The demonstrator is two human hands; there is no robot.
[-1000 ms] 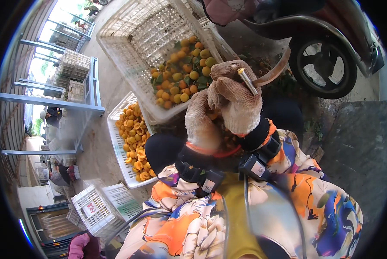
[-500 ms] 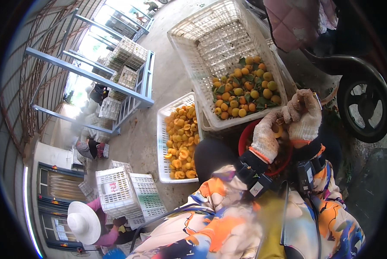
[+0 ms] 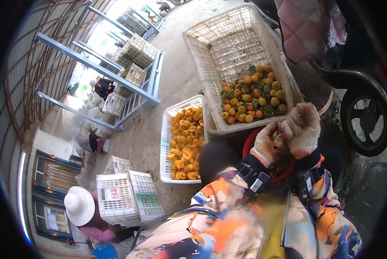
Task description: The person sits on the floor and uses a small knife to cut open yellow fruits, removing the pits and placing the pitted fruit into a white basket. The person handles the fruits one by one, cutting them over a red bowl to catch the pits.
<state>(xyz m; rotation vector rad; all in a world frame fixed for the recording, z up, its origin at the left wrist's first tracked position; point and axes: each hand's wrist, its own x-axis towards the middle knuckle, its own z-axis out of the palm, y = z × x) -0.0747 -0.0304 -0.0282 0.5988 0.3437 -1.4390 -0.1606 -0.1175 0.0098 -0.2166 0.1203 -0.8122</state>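
**Two gloved hands at close work over the bowl**

Nearest me, the left hand (image 3: 264, 143) and right hand (image 3: 304, 129) met above the red bowl (image 3: 284, 176), with a small orange piece (image 3: 279, 139) showing between them. I judged the step to be close fingertip work on fruit; the next move, I thought, called for a steady left hand and care around the curved strip (image 3: 327, 103), seemingly a blade, that stuck out past the right.

The left fingers were bent inward, tips drawn close together by the piece. The right fingers were curled tightly toward the palm. I could not tell which hand gripped the piece, nor whether the right one held the strip.

Just left of the knees stood the white tray (image 3: 165, 142) of orange halves (image 3: 187, 140). Beyond the hands, the crate (image 3: 241, 43) bore whole fruit (image 3: 247, 103) among leaves, with a wheel (image 3: 366, 120) off to the right.

Farther left, a person in a white hat (image 3: 80, 206) bent beside stacked crates (image 3: 115, 198). Farther still stood a blue frame (image 3: 98, 69).
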